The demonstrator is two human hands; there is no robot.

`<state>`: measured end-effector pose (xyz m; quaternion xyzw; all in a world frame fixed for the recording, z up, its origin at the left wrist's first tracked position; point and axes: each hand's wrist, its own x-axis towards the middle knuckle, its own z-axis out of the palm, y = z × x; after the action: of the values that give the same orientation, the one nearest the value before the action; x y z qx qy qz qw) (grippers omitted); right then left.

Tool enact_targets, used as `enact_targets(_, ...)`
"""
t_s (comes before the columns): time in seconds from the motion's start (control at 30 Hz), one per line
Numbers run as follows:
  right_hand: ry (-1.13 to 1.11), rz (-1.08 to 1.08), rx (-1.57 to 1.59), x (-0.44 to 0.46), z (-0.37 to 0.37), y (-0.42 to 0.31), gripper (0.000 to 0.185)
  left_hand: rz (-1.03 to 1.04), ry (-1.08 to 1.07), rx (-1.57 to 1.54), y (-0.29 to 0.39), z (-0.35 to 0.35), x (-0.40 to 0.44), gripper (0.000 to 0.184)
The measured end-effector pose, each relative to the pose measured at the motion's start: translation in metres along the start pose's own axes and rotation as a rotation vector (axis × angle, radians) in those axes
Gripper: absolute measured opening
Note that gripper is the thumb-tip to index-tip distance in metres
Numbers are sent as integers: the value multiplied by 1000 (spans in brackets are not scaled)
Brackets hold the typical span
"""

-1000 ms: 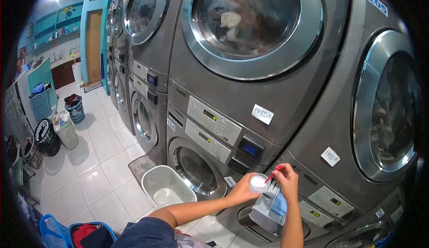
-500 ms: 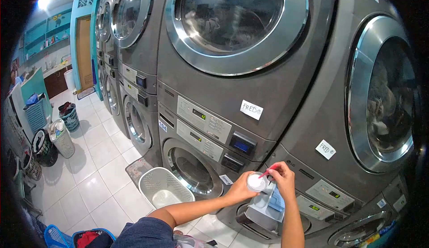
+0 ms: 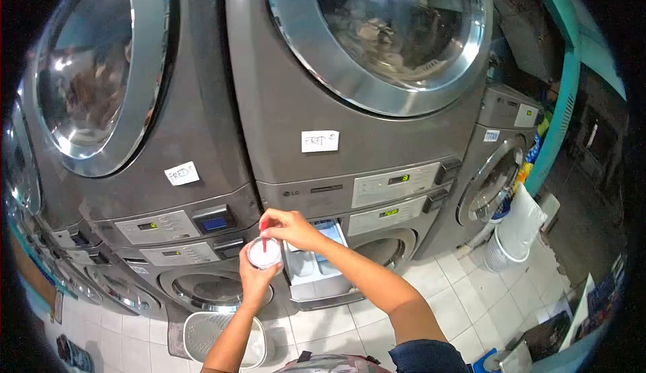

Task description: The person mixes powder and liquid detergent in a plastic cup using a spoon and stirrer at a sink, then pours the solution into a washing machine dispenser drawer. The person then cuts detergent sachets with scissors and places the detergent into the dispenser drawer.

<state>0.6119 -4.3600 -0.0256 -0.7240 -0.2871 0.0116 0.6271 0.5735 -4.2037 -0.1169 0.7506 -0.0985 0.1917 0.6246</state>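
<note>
In my left hand point(image 3: 254, 285), the fingers wrap round a small cup point(image 3: 264, 257) with white contents; whether they are powder or liquid I cannot tell. My right hand point(image 3: 295, 229) pinches a thin red plastic stick point(image 3: 264, 233) from above. Its lower end points down into the cup, and the tip's shape is hidden. Just right of the cup, below my right forearm, a detergent drawer point(image 3: 306, 291) is pulled out of a grey washer. Blue and white compartments show inside it.
Stacked grey machines point(image 3: 363, 161) fill the front, with paper labels point(image 3: 320, 141) stuck on. A pale perforated laundry basket point(image 3: 200, 336) stands on the tiled floor point(image 3: 336, 326) at lower left. At right, a white bin point(image 3: 505, 252) stands by another washer.
The view has swung right, bringing the right-hand washer and its drawer nearer the middle. The red stick now stands more upright in the cup. Both hands keep their holds.
</note>
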Motion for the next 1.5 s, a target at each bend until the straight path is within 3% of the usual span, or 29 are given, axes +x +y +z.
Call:
enact_targets(0.1, 1, 70, 31, -5, -9, -6, 10, -4, 0, 38, -4, -2, 1, 81)
enact_targets(0.23, 155, -123, -180, 3, -15, 11, 10, -21, 1, 34, -9, 0, 0, 81)
enact_targets(0.33, 151, -128, -157, 4, -5, 6, 10, -34, -1, 12, -13, 0, 1, 81)
enact_targets(0.47, -23, 25, -4, 1, 4, -4, 10, -69, 4, 63, 2, -3, 1, 80)
enact_targets(0.57, -35, 2, -54, 3, -3, -5, 10, -51, 13, 68, -3, -4, 2, 79)
enact_targets(0.73, 152, -149, -186, 12, -3, 9, 8, -47, 10, 67, -6, -7, 2, 80)
enact_targets(0.93, -15, 52, 0, 2, 3, -4, 7, -23, 16, 98, -7, -11, 2, 81)
enact_targets(1.17, 164, -162, -207, 13, 8, 12, 9, -49, 15, 111, -10, -13, 0, 82)
enact_targets(1.33, -26, 11, -32, 6, 11, 2, 9, -53, 16, 118, -3, -14, -3, 80)
enact_targets(1.43, 51, -4, -119, 9, 6, 6, 12, 35, 26, 127, -10, -16, -3, 80)
enact_targets(1.5, 101, 54, -227, 11, 5, -1, 13, -15, 43, 183, -14, -15, -1, 80)
